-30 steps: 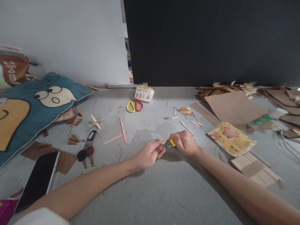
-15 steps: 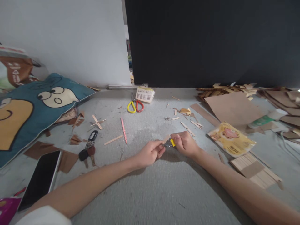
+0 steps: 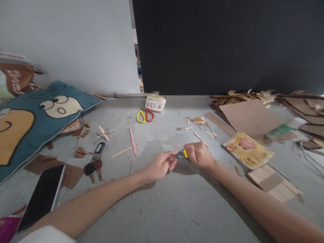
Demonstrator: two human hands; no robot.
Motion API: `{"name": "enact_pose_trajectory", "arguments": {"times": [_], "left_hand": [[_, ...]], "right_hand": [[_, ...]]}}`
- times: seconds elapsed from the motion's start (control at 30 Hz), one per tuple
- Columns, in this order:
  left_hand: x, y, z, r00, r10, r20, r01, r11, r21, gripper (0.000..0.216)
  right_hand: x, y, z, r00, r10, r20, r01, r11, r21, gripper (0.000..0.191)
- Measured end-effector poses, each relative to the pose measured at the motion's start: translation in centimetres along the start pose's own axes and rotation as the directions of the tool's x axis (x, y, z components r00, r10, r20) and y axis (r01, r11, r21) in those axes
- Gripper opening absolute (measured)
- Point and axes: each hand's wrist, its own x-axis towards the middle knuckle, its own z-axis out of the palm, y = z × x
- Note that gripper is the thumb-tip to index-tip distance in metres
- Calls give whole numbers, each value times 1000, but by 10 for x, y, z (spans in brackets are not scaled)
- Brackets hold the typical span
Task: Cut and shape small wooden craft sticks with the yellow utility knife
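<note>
Fingers of the left hand (image 3: 160, 166), in the head view, are pinched together on a small wooden stick (image 3: 176, 148), which juts up past the fingertips on the side toward the right hand. The right hand (image 3: 201, 156) is curled tightly around the yellow handle of a tool (image 3: 185, 153); its dark end points at the left hand and lies close to the stick, too small to tell whether the two touch. Both hands are near each other over the gray counter (image 3: 162, 216).

To the left of the left hand and slightly farther off lies a pink twisted rod (image 3: 133, 141), with a flat stick (image 3: 121, 152) slanting up to its side. Farther left of that hand are keys (image 3: 93, 165), a phone (image 3: 42, 199) and a teal cushion (image 3: 65, 116). Well beyond the left hand, scissors (image 3: 145, 115) with one yellow and one red handle lie against a white packet (image 3: 155, 103). Beyond the right hand are loose slivers of wood (image 3: 201, 139). To the right of the right hand, a yellow packet (image 3: 248, 150) lies beside a banded bundle of sticks (image 3: 274, 182), with a brown sheet (image 3: 250, 116) farther out.
</note>
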Motion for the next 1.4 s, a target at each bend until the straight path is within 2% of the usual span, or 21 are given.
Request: {"name": "enact_pose_trajectory", "arguments": {"times": [0.23,0.57,0.93,1.17,1.4], "left_hand": [[1,8,5,999,-31,-20,32,998,50,38],[1,1,1,1000,9,-13,-9,1000,-18,22],[0,6,5,998,-43,-36,45,997,63,30],[-1,4,2,998,52,-25,-51,998,36,25],[0,1,2,1000,22,-22,-20,997,74,25]], "right_hand": [[0,-2,1,999,-36,-8,36,999,-15,59],[1,-2,0,999,-33,-28,32,999,-40,56],[1,-3,0,1000,-3,12,3,999,-45,61],[0,-3,0,1000,26,12,-26,998,-54,61],[0,-3,1,1000,19,10,-18,998,-57,63]]}}
